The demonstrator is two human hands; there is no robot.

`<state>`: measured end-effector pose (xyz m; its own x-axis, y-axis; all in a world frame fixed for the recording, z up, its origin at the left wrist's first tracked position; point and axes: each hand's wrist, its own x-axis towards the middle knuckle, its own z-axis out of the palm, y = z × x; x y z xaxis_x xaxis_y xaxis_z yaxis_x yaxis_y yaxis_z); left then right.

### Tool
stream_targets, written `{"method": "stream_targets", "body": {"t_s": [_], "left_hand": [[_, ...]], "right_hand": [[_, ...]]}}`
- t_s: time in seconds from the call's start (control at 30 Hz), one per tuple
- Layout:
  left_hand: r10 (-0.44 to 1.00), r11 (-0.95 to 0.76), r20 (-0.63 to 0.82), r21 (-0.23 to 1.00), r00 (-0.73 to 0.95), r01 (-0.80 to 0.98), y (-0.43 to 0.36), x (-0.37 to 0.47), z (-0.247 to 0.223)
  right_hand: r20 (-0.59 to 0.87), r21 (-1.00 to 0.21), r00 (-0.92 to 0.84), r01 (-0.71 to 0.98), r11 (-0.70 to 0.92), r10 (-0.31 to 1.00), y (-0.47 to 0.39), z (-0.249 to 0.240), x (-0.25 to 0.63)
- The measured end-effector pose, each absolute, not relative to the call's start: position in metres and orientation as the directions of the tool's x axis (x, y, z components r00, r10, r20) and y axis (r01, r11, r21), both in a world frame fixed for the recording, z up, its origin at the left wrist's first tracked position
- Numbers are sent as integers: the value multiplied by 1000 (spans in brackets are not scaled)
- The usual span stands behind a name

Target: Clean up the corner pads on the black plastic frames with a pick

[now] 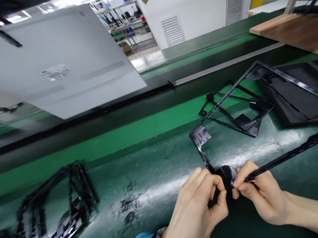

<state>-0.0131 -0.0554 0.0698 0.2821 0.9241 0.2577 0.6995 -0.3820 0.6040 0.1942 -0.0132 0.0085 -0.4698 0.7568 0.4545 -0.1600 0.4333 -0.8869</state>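
At far left, black plastic frames [81, 182] lie stacked on the green worktop [164, 164], with thin black shavings [129, 205] to their right. The left hand [195, 211] has its grip pressed together, thumb against fingertip, beside the near corner of a large black frame [201, 135]; whether anything is caught there cannot be told. The right hand [265, 194] has its grip pinching that frame near the same corner. The frame slants up and right, its far part above smaller black frames [243, 122] and a dark tray [303, 89].
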Motion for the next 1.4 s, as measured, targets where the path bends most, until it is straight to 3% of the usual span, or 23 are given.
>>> {"method": "stream_targets", "body": {"t_s": [0.3, 0.53, 0.73, 1.4], "left_hand": [[919, -380, 331, 590, 216, 713, -54, -13, 66], [839, -523, 484, 586, 250, 618, -57, -5, 55], [866, -498, 428, 698, 258, 515, -59, -5, 51], [902, -427, 320, 759, 290, 492, -59, -10, 57]], "right_hand": [[348, -936, -451, -211, 281, 822, -14, 9, 193], [332, -935, -457, -273, 225, 825, -15, 11, 193], [326, -931, -480, -314, 188, 814, -16, 9, 194], [211, -916, -459, -401, 10, 863, -15, 23, 193]]}}
